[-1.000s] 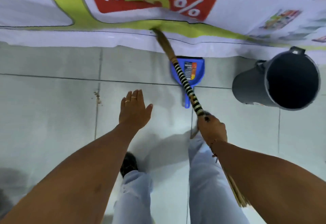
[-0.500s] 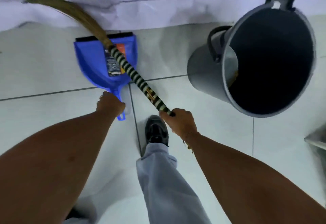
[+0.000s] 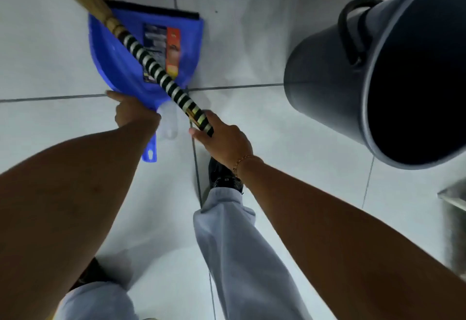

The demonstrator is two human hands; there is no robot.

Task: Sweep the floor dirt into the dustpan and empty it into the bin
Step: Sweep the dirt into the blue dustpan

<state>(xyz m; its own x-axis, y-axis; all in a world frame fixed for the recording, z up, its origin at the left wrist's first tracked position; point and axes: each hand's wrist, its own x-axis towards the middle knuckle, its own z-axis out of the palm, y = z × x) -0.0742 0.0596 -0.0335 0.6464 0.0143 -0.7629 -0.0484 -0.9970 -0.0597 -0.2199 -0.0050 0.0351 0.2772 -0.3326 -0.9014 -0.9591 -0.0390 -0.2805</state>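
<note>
Down on the tiled floor [image 3: 252, 123] at about 11 o'clock: blue dustpan [image 3: 121, 67] lying flat, rubber lip toward the wall. Left hand [image 3: 133, 115] closing on its handle, one finger pointing out along the pan's rim; full grip hard to confirm through the blur. Right hand [image 3: 224, 140] wrapped round the striped broom [image 3: 151, 65], which crosses over the pan. Dark bin [image 3: 335, 75] at 2 o'clock. No dirt visible. Probably just setting up. Next: steady the pan, brush dirt in.
</note>
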